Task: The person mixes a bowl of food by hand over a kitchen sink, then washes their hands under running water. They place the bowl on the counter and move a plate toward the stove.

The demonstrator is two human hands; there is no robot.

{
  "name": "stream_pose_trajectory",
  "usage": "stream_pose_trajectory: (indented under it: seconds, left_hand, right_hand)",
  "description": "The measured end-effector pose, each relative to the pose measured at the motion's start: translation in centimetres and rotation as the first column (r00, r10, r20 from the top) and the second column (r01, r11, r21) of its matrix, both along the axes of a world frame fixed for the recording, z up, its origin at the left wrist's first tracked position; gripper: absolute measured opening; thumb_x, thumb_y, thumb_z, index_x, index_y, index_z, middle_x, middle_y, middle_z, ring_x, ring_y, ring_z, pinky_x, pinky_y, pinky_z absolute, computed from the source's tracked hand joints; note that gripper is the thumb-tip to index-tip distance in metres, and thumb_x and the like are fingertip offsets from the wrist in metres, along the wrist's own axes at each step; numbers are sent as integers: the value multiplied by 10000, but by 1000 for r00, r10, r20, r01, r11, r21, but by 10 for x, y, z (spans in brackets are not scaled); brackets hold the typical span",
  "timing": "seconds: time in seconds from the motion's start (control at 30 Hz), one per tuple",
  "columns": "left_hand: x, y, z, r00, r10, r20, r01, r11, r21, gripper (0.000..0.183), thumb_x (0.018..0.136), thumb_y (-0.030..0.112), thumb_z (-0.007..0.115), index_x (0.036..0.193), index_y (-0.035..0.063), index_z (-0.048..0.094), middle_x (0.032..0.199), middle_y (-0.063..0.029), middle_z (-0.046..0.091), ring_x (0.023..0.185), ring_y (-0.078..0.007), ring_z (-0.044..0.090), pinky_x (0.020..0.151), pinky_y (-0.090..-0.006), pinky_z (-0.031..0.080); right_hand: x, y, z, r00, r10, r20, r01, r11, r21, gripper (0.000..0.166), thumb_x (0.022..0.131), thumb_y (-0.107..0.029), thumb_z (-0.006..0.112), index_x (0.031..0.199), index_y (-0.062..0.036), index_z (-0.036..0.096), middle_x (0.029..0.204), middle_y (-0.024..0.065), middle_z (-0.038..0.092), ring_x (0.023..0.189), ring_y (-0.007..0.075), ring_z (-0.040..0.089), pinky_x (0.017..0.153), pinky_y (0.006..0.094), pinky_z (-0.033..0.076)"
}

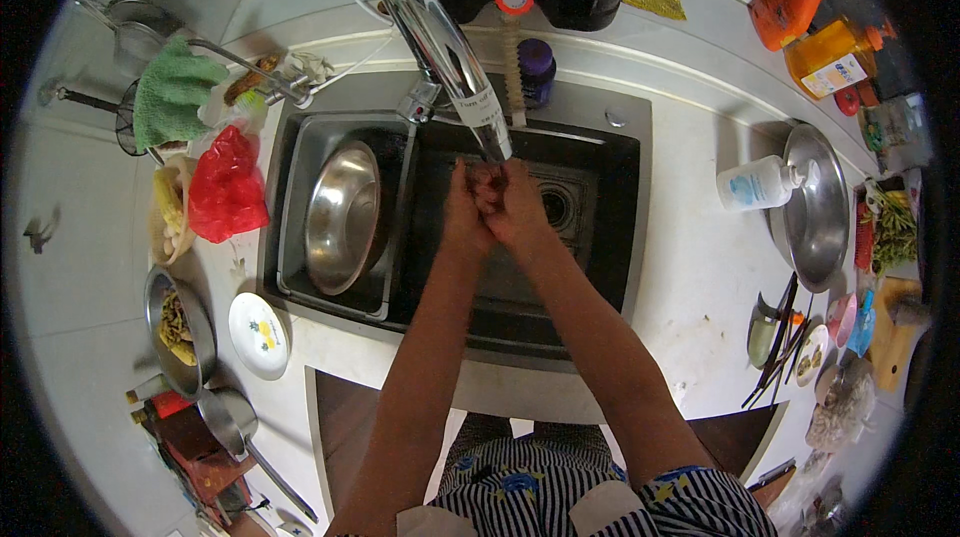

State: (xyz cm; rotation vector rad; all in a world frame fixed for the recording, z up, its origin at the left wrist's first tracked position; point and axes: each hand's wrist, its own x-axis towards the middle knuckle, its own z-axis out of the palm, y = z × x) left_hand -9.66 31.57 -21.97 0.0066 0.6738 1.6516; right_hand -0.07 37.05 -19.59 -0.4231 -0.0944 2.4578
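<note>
My left hand (466,216) and my right hand (521,208) meet under the spout of a chrome faucet (450,41), over the larger basin of a dark double sink (517,327). They are cupped together, touching at the heels of the palms. Between them shows something reddish; whether it is curled fingers or a held item I cannot tell. Just right of my right hand, the round drain (555,205) shows at the basin's bottom. A stainless steel bowl (341,218) leans on its side in the smaller left basin.
Left of the sink are a red plastic bag (227,188), a white plate (259,336), a metal bowl of food (154,312) and a saucepan (223,417). To the right stand a pump bottle (754,183) and a large steel bowl (821,222); chopsticks (780,342) lie nearer.
</note>
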Motion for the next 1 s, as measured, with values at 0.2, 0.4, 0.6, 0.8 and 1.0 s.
stream_pose_trajectory:
  seconds: [0.2, 0.4, 0.6, 0.8, 1.0]
  left_hand:
    - [46, -1, 47, 998, 18, -66, -36, 960, -279, 529, 1026, 522, 351, 1140, 61, 584, 1066, -116, 639, 1030, -284, 605, 875, -462, 497]
    - [9, -3, 63, 925, -97, -368, 4, 969, -246, 661, 995, 617, 314, 1412, 106, 340, 1402, -131, 375, 1302, -296, 364, 1061, -471, 316]
    - [23, -3, 64, 875, -131, -466, 2, 964, -267, 741, 969, 608, 350, 1530, 140, 225, 1553, -148, 253, 1425, -309, 258, 1155, -477, 236]
    - [79, -20, 66, 804, -242, -543, 68, 945, -320, 653, 950, 496, 469, 1470, 155, 273, 1474, -162, 320, 1357, -320, 331, 1119, -485, 292]
    - [34, -18, 53, 923, -195, -333, 49, 915, -400, 516, 914, 336, 604, 1346, 157, 385, 1324, -164, 446, 1228, -327, 452, 1057, -489, 374]
  right_hand:
    - [-16, 15, 15, 521, -489, 699, -402, 582, 707, 230, 992, -236, 542, 1068, -26, 600, 973, 109, 600, 889, 268, 585, 787, 432, 487]
    - [-15, -48, 36, 549, -600, 582, -575, 234, 784, 404, 1035, -351, 441, 1255, -25, 530, 1159, 166, 599, 1059, 287, 585, 873, 416, 486]
    - [-10, -39, 26, 669, -122, 733, -369, 802, 470, 513, 1024, -413, 430, 1397, -62, 444, 1336, 137, 456, 1197, 294, 440, 1012, 435, 367]
    - [-2, 24, -23, 588, -240, 773, -428, 719, 548, 496, 1013, -392, 459, 1405, -89, 459, 1265, 117, 464, 1113, 262, 455, 990, 425, 369]
    - [3, -15, 20, 726, -274, 630, -370, 617, 695, 443, 962, -200, 567, 1370, -48, 483, 1427, 165, 432, 1303, 299, 447, 1101, 434, 340]
